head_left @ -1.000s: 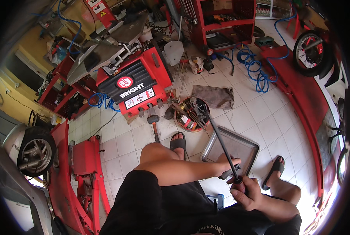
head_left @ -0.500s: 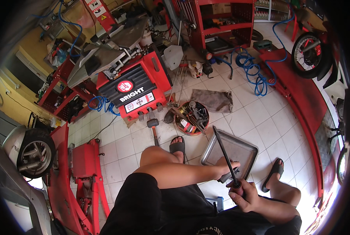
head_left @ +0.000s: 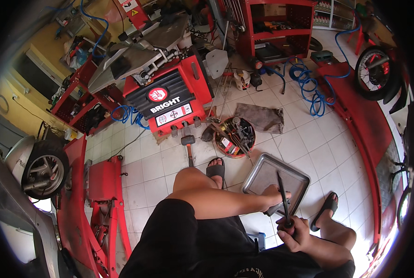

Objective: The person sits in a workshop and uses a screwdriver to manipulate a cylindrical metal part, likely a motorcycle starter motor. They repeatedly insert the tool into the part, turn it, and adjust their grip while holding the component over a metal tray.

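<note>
White floor tiles point(head_left: 156, 162) spread under everything. A long red platform point(head_left: 355, 121) runs down the right side, with a spoked motorcycle wheel point(head_left: 376, 73) at its far end. Ahead and to the left stands a red machine point(head_left: 195, 90) with a black ribbed front; at the left edge, a grey scooter point(head_left: 21, 199) sits beside a red lift point(head_left: 102, 185).

A shallow metal tray point(head_left: 267, 173) lies flat on the floor between the person's feet. Beyond it is a dark, rumpled cloth point(head_left: 261, 118), and to the cloth's near left, a round tub point(head_left: 253, 147) heaped with tools. A mallet point(head_left: 188, 140) lies near the left foot, its handle toward the person.

The left hand point(head_left: 274, 197) is above the tray, closed round a dark grey piece point(head_left: 272, 210) too obscured to identify. The right hand point(head_left: 295, 231), nearer the body, is clamped on the reddish handle of a screwdriver point(head_left: 283, 199). Its dark shaft points up and away, crossing in front of the left hand; whether it touches the piece cannot be told.
</note>
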Available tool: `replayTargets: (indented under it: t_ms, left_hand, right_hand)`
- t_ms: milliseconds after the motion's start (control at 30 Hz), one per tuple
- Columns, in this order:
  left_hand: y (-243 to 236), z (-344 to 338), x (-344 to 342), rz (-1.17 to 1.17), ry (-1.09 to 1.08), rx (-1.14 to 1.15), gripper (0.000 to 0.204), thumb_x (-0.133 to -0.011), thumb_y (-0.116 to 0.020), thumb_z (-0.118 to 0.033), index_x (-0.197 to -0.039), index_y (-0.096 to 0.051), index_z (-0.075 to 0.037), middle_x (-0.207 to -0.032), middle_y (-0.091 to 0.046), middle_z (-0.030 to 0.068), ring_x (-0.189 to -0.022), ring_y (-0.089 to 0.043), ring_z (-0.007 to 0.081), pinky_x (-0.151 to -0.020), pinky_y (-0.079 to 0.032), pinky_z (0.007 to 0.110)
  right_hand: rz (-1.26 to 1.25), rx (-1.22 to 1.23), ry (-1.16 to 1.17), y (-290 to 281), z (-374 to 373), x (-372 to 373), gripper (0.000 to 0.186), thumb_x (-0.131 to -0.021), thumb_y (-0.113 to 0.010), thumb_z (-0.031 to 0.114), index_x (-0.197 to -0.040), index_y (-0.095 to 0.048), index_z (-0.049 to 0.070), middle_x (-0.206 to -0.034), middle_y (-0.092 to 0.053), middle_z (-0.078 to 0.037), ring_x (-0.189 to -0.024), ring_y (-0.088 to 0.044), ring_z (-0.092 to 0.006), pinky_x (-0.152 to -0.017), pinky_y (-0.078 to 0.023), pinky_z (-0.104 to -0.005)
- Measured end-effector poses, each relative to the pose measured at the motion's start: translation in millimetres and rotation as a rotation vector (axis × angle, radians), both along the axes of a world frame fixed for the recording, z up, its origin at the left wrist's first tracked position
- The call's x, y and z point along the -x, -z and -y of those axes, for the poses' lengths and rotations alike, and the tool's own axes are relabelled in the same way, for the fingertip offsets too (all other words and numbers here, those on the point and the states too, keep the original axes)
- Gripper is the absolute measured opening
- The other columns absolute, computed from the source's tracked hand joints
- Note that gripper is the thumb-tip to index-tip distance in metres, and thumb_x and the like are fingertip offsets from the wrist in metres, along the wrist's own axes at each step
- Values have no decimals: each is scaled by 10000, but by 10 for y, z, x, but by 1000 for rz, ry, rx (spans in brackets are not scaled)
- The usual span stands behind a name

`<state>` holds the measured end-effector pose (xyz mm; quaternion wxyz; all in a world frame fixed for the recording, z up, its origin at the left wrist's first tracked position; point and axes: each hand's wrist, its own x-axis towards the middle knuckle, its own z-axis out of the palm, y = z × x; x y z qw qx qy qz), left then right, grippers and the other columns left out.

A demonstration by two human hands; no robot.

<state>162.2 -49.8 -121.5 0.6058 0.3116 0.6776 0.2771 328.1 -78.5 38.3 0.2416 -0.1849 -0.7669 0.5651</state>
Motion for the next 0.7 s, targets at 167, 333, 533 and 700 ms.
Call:
replayTargets:
  t_ms: [167,333,533,700]
  left_hand:
    - [-249,-9,70,7,61,-3,395,-769,-769,-393,-782,-716,-2,-735,-678,97,-677,-629,191,-630,-484,359]
    - [-479,-35,98,113,1,110,356,-787,-757,-382,-796,-730,-27,-743,-702,121,-722,-667,199,-680,-521,371]
    - [-347,-33,68,-66,98,126,430,-785,-754,-427,-881,-732,-9,-834,-713,131,-734,-669,219,-685,-513,368]
    - [-203,-5,61,-48,88,151,435,-770,-758,-429,-877,-720,-9,-810,-701,124,-724,-665,212,-656,-514,363]
  right_hand:
    - [48,65,9,-55,25,11,239,-893,-717,98,-1085,-652,-28,-769,-701,-87,-662,-706,-211,-658,-552,-298]
    - [269,27,58,12,-192,79,178,-899,-699,123,-954,-614,-23,-611,-551,-79,-531,-596,-206,-529,-457,-352]
    - [457,-312,359,528,-895,40,189,-891,-679,145,-957,-607,-17,-719,-627,-213,-655,-652,-384,-604,-495,-435]
    - [1135,-428,246,712,-1074,-93,278,-928,-650,223,-1108,-647,11,-957,-712,-226,-928,-705,-365,-815,-555,-491]
